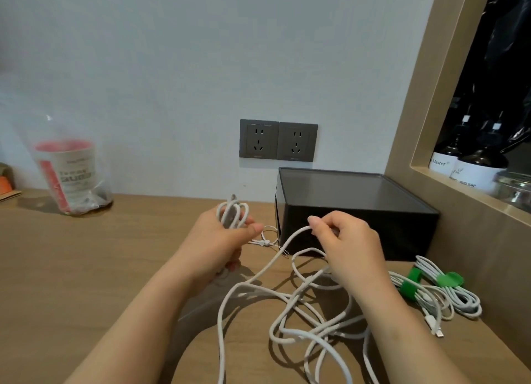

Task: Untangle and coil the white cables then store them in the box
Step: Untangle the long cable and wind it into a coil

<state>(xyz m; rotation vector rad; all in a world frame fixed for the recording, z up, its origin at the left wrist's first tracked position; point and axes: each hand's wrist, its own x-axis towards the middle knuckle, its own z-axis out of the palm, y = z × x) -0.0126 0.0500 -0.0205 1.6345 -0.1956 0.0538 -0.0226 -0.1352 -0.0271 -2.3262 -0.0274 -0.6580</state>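
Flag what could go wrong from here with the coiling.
1. The right hand pinches a strand running into the loose tangle on the table; pulling may tighten a knot.
2. The coil in the left hand looks loosely gripped; loops could spring out.
3. The thin cord by the box lies near the strand and could snag.

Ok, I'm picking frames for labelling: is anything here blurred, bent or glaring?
Head view: the bagged cup is smeared with blur; the left hand, right hand and cables are sharp enough; wide-angle distortion tilts the shelf frame; soft shadows lie under the cables on the desk; the box lid has a dull sheen, no hard glare.
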